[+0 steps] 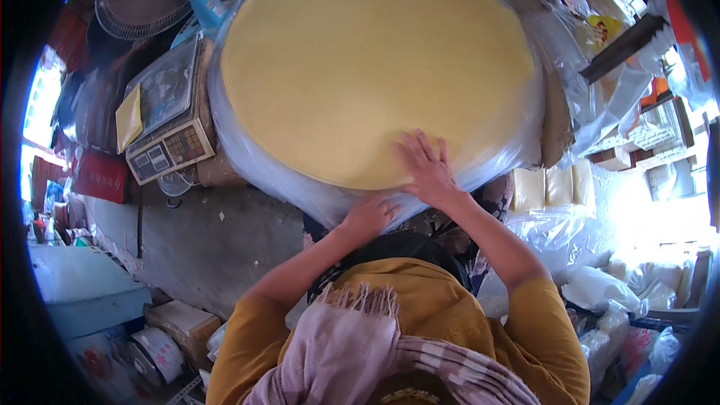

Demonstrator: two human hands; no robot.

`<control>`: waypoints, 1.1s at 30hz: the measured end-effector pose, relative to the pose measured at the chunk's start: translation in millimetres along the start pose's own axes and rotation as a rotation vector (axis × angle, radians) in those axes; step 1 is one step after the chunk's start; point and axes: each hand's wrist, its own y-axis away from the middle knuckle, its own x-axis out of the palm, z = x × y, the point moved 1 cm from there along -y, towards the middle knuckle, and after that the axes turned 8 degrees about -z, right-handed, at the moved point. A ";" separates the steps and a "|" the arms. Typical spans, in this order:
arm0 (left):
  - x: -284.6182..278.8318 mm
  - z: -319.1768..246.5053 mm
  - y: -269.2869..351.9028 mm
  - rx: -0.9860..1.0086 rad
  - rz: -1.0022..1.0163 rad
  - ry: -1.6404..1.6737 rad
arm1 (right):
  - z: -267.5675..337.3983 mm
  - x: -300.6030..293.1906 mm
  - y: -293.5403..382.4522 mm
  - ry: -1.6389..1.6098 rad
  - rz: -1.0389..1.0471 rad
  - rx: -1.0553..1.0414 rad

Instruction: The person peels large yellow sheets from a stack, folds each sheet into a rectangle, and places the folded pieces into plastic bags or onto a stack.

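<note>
A large round yellow sheet, or a stack of such sheets, (371,67) lies flat before me, with clear plastic film (270,185) around its rim. My right hand (430,171) rests with spread fingers on the near edge of the yellow surface, slightly blurred. Just left of it, my left hand (371,215) is at the plastic at the near rim, its fingers curled; whether it pinches the film cannot be told.
Left of the round stand a digital scale (169,149) with a folded yellow piece (130,118) on it and a blue fan (202,3). Packed yellow blocks (543,188) lie at the right, below plastic bags (562,56). A red box (101,177) stands farther left.
</note>
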 end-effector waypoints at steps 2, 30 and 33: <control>17.7 9.5 3.9 -0.122 0.157 0.078 | -7.1 -7.3 6.7 0.065 0.075 0.108; -4.0 14.7 -10.4 -0.058 -0.017 0.343 | -2.4 1.9 -14.9 0.045 -0.173 -0.236; -24.9 8.1 -21.8 -0.310 -0.072 0.734 | -14.3 -3.2 -21.1 -0.090 -0.293 -0.269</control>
